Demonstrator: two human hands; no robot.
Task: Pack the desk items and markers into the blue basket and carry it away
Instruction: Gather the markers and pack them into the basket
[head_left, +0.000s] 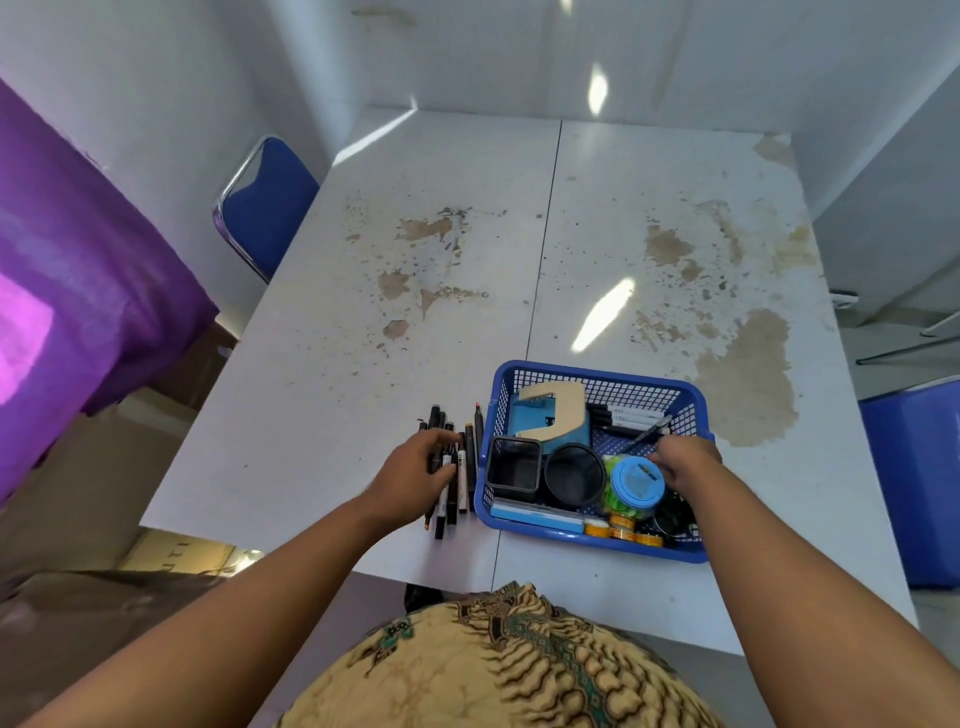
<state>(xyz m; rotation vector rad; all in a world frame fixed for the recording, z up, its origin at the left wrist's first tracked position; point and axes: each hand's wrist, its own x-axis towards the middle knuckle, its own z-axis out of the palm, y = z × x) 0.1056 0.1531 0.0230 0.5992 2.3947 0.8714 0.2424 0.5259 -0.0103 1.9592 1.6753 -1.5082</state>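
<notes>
Markers (471, 467) gathered beside the blue basket (597, 543)
Left hand (415, 470) curls round several; they look light and slippery, best bunched mid-barrel. Right hand (685, 462) reaches into the basket, grip hidden.

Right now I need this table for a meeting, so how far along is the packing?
Mostly done. The basket already holds two black cups, a blue jar, a hole punch and some packed markers. In hand: the left hand grips the loose markers beside the basket; the right hand is in the basket, its grip unclear. Left: those markers go in, then the basket gets carried off.
</notes>
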